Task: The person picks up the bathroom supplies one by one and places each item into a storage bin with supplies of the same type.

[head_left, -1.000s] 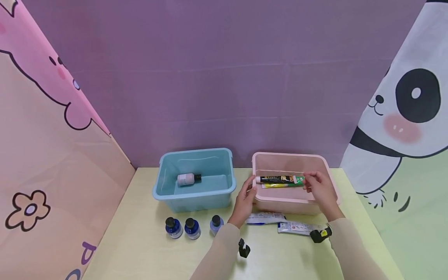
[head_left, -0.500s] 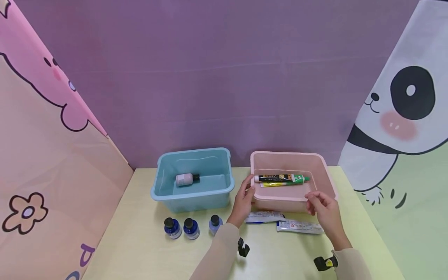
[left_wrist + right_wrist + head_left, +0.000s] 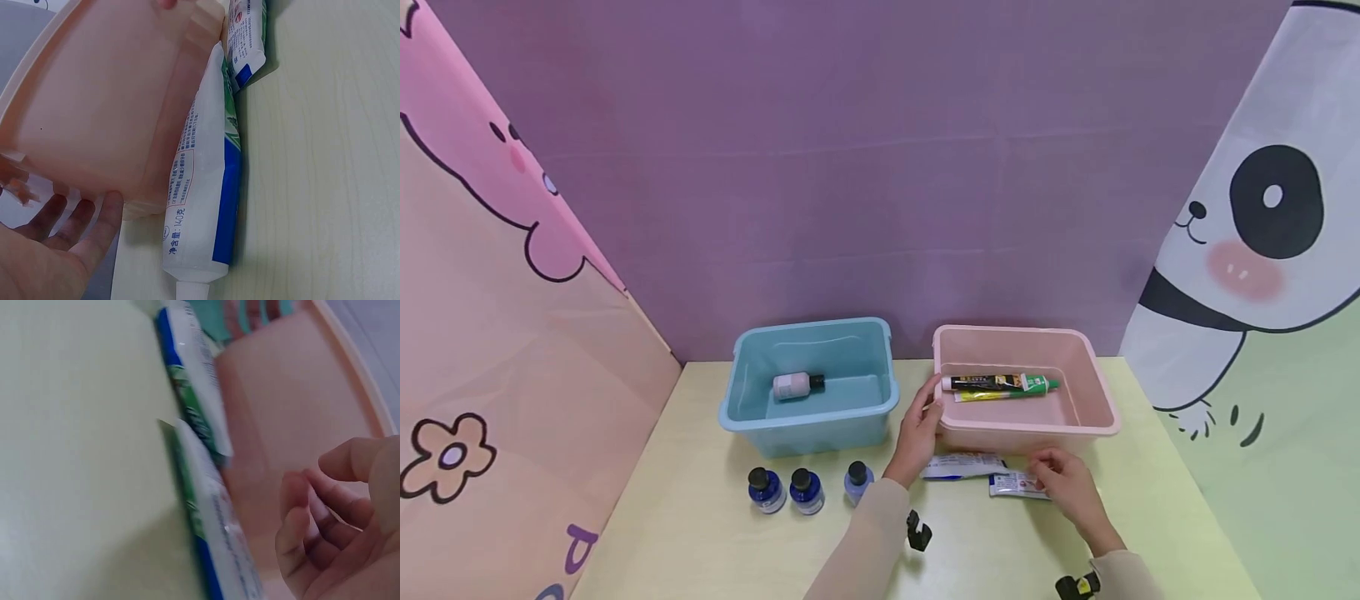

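My left hand [image 3: 917, 433] touches the left end of the pink bin [image 3: 1022, 437], its fingertips [image 3: 112, 203] against the outer wall. My right hand [image 3: 1070, 492] is over the right end of a white toothpaste tube [image 3: 1017, 484] on the table, with a gap between thumb and fingers and nothing held. In the right wrist view that tube [image 3: 225, 531] lies beside the hand, apart from the fingers. Another white and blue toothpaste tube [image 3: 200, 187] lies along the bin's front. Inside the bin are a black tube [image 3: 981, 382] and a yellow-green tube [image 3: 992, 396].
A blue bin [image 3: 820, 429] stands to the left, with a pale pink bottle [image 3: 793, 385] lying inside. Several small blue bottles with black caps stand in front of it, one dark blue bottle [image 3: 767, 492] leftmost. A purple backdrop [image 3: 820, 208] rises behind the table [image 3: 700, 533].
My right hand has let go of the tube in the pink bin, come out over the front rim and moved down to the toothpaste tube on the table. My left hand stays at the bin.
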`<control>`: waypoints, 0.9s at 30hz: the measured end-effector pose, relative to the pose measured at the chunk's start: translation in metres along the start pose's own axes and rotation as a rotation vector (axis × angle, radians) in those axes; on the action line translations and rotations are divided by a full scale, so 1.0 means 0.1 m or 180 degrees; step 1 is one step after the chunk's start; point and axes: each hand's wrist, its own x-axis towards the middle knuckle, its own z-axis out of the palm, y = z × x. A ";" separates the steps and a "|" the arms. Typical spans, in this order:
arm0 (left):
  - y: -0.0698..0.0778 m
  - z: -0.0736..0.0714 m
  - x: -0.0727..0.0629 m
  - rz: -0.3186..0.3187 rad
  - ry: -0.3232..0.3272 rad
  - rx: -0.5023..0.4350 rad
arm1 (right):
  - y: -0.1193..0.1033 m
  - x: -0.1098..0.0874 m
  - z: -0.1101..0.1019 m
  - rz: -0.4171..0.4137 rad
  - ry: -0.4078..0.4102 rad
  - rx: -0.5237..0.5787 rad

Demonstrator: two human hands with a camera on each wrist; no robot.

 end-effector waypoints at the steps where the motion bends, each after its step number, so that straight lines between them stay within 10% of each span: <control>1: 0.00 0.00 0.00 0.0009 -0.0001 0.0005 | 0.01 0.00 0.04 -0.0103 0.0030 -0.0132; 14: -0.01 -0.01 0.01 0.0088 -0.0070 -0.0052 | 0.14 0.05 0.59 -0.1583 0.0673 -0.1598; 27: -0.03 0.01 0.01 0.0079 -0.0068 -0.0062 | 0.18 0.02 0.83 -0.1080 0.0813 -0.1842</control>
